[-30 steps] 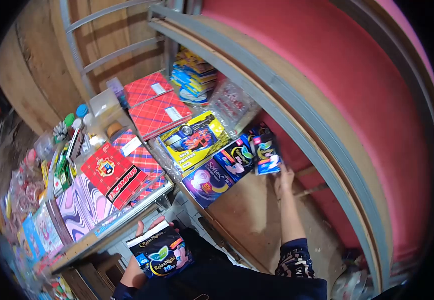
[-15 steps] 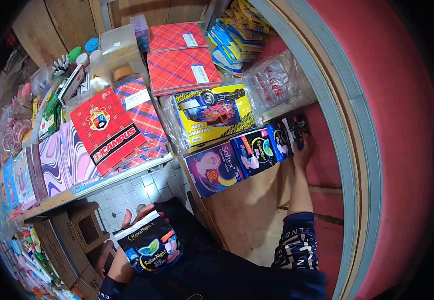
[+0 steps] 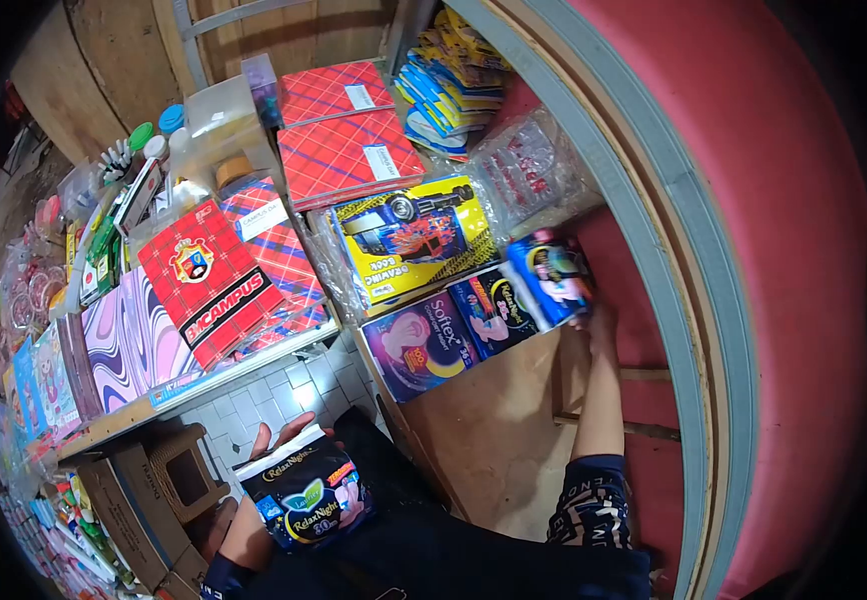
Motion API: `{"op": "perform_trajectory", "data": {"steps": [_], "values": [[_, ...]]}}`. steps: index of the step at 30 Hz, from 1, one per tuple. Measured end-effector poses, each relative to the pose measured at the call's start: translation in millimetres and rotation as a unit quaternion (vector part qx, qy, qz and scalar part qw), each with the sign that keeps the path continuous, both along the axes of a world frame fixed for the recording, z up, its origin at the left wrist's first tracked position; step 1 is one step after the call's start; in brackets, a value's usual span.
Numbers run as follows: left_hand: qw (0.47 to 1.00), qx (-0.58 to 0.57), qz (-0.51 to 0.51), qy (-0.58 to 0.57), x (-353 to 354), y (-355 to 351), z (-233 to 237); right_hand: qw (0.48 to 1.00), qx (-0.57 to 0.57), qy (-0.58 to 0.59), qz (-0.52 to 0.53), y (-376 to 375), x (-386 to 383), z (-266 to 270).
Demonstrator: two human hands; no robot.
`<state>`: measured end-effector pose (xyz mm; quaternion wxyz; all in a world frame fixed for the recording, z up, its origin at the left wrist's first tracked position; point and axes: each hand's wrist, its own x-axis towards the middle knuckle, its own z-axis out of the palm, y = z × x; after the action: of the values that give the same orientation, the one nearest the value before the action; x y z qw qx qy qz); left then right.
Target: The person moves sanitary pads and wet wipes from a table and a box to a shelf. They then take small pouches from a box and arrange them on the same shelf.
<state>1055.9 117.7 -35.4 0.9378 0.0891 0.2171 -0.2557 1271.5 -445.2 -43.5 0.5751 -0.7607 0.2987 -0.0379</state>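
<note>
My left hand (image 3: 266, 440) is closed round a dark Laurier Relax Night pack of sanitary pads (image 3: 306, 495), held upright near my lap. Out at the right, my right hand (image 3: 594, 318) grips the near end of another dark blue pad pack (image 3: 551, 272), blurred and tilted; my fingers are partly hidden behind it. Just left of it lies a Relax Night pack (image 3: 492, 308) on the wooden ledge. Beside that is a purple Softex Comfort Night pack (image 3: 417, 345).
A yellow drawing book (image 3: 414, 235) lies behind the pad packs, with red plaid notebooks (image 3: 349, 155) beyond. More notebooks (image 3: 209, 285) cover the left counter. A grey frame (image 3: 644, 180) and red wall curve along the right. Cardboard boxes (image 3: 134, 510) stand lower left.
The pack in my right hand has been lifted and turned toward me, its coloured front now showing. My left hand keeps its pack nearly still. The view has shifted slightly.
</note>
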Motion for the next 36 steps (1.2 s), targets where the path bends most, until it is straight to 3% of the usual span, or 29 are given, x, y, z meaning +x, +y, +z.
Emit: {"op": "perform_trajectory", "data": {"steps": [2, 6, 9, 12, 13, 15, 17, 20, 21, 22, 23, 24, 27, 30, 33, 36], "values": [[1.000, 0.001, -0.013, -0.005, 4, -5, 1, 0.996, 0.034, 0.041, 0.065, 4, -1, -5], [0.999, 0.021, -0.034, -0.032, 11, -8, 1, 0.997, -0.058, -0.019, 0.054, 11, -2, -11], [0.999, 0.005, -0.036, -0.035, 12, -7, 2, 0.968, -0.179, -0.171, 0.050, 30, -12, -8], [0.998, 0.032, -0.038, -0.050, 12, -5, 3, 0.969, -0.212, -0.100, 0.077, 90, -44, 33], [0.998, 0.030, -0.035, -0.050, 12, -5, 3, 0.936, -0.281, -0.163, 0.135, 111, -55, 40], [0.998, 0.026, -0.032, -0.048, 12, -6, 0, 0.843, -0.502, -0.046, 0.187, 141, -70, 32], [0.998, 0.032, -0.038, -0.035, 14, -8, 6, 0.845, -0.498, -0.062, 0.184, 160, -73, 21], [0.998, 0.043, -0.026, -0.025, 12, -6, 9, 0.885, -0.392, -0.136, 0.211, 118, -52, 14], [0.999, 0.044, -0.021, -0.022, 11, -5, 9, 0.898, -0.378, -0.139, 0.176, 97, -42, 12], [0.999, 0.026, -0.015, -0.028, 9, -3, 1, 0.850, -0.459, -0.192, 0.173, 64, -20, 7], [0.999, 0.028, -0.014, -0.028, 6, -2, 0, 0.926, -0.322, -0.158, 0.120, 70, -11, 38], [0.999, 0.030, -0.012, -0.027, 5, -1, -1, 0.902, -0.366, -0.191, 0.126, 42, 4, 35], [0.999, 0.040, -0.009, -0.016, -3, 0, -6, 0.852, -0.458, -0.139, 0.210, -25, 40, 16], [1.000, -0.016, 0.006, -0.003, -7, -3, -14, 0.765, -0.604, -0.052, 0.218, -30, 48, 14], [0.998, -0.046, 0.023, 0.024, -10, -3, -23, 0.709, -0.676, -0.045, 0.196, -33, 52, 6], [0.993, -0.103, 0.048, 0.026, -7, -2, -38, 0.754, -0.620, -0.051, 0.210, -43, 60, -5]]}}
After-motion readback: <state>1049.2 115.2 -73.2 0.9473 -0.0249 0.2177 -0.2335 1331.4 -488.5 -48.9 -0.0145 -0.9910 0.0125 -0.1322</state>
